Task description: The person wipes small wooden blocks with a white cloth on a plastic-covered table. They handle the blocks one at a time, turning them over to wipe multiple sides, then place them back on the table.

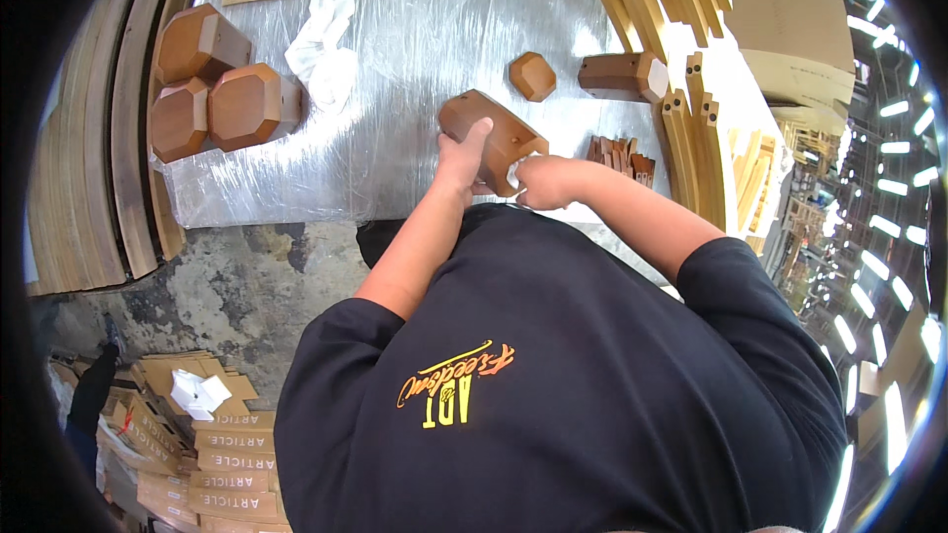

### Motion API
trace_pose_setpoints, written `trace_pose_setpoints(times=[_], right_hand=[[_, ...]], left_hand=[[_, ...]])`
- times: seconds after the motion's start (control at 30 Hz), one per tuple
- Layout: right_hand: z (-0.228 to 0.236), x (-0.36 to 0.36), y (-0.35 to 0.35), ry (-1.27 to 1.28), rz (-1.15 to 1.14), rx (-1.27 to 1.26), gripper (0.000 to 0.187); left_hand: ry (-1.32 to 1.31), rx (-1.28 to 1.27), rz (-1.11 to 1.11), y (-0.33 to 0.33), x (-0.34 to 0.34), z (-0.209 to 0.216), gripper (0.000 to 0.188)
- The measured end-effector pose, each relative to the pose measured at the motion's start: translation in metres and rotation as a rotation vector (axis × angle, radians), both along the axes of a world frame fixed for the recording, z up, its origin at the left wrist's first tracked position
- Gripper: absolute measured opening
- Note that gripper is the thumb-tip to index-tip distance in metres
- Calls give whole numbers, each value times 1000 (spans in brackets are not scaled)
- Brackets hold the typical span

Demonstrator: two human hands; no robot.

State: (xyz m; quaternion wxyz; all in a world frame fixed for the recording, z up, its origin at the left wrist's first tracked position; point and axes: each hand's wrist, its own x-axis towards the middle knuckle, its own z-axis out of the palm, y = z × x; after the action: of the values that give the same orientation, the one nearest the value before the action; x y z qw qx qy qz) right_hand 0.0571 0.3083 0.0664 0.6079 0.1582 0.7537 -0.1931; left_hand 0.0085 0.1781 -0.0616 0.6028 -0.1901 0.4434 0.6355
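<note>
My left hand (460, 162) is closed around a chunky brown wooden block (509, 136) with chamfered corners, its thumb on the upper face. The block lies tilted over the near part of the wrapped tabletop, and small dark holes show in its side. At the block's near right end, my right hand (549, 183) has its fingers pinched on a small white wad (513, 176), perhaps cloth, pressed against the end. A small octagonal brown wooden piece (532, 77) sits just beyond the block. Another brown block (622, 77) lies to its right.
Three brown blocks (255, 107) are grouped at the left beside a crumpled white cloth (326, 35). Several small brown wood pieces (622, 158) lie right of my hands. Long curved wooden parts (696, 153) line the right edge; stacked boards (138, 109) stand left. Cardboard boxes (235, 459) lie below left.
</note>
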Motion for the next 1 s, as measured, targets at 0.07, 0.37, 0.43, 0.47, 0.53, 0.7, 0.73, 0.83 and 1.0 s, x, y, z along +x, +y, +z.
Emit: trace_pose_setpoints(times=[0.07, 0.37, 0.43, 0.47, 0.53, 0.7, 0.73, 0.83, 1.0], right_hand=[[5, 14, -3, 202, 136, -81, 36], [6, 25, -13, 354, -28, 118, 31], [-21, 17, -6, 160, -28, 96, 35], [-29, 17, -5, 85, -43, 92, 37], [-40, 31, -7, 89, -124, 56, 44], [-58, 87, -4, 324, -902, -298, 58], [-53, 87, 1, 190, -1138, -439, 57], [-53, 100, -5, 331, -1642, -868, 44], [-36, 101, 11, 630, -1764, -1334, 58]], left_hand=[[-23, 22, -9, -5, -3, 3, 103], [-141, 114, -5, -2, -17, -8, 104], [-24, 39, -71, 0, -13, 2, 105], [34, 1, -103, 0, -10, 9, 106], [39, -24, -64, -4, -2, 18, 106], [115, 3, 28, -1, 11, 11, 102], [134, 28, 57, -1, 13, 11, 103], [296, 128, 190, 2, 21, 17, 111], [787, 354, 184, 3, 5, 98, 128]])
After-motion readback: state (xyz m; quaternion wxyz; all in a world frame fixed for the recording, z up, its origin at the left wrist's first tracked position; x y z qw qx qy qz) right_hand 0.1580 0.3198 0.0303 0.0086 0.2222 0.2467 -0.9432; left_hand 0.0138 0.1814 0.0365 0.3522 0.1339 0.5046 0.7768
